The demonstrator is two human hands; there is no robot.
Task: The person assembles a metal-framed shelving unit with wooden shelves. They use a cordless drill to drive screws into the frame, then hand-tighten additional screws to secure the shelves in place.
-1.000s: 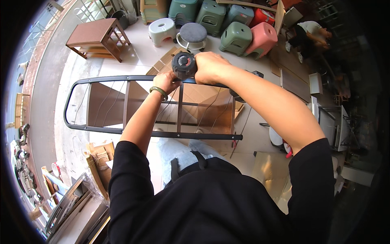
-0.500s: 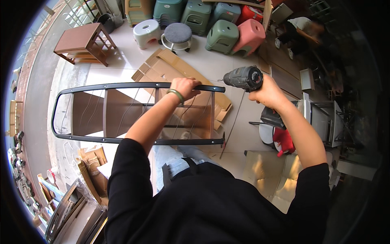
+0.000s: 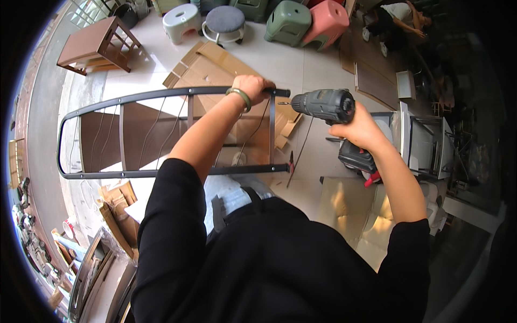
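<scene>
A shelf rack with a black rounded metal frame [image 3: 156,93] and brown boards [image 3: 142,137] lies on its side across my front. My left hand [image 3: 251,89], a green bangle on its wrist, is closed around the far rail near its right end. In my right hand [image 3: 360,128] is a black cordless drill [image 3: 326,104], gripped by its handle, with the battery pack [image 3: 356,157] below. The drill's bit points left, close to the rail's right end; whether it touches anything I cannot tell. Curved thin wires [image 3: 144,140] run between the two rails.
Flattened cardboard [image 3: 207,59] lies beyond the rack. Plastic stools [image 3: 289,22] and a grey-topped round stool [image 3: 225,20] stand at the back, a brown wooden table [image 3: 91,43] far left. Boxes [image 3: 121,215] lean at near left. Another person [image 3: 396,24] is at far right.
My left hand has shifted right along the far rail, closer to its end. Relative to that rail, the drill has come nearer to me. The whole view has tilted slightly.
</scene>
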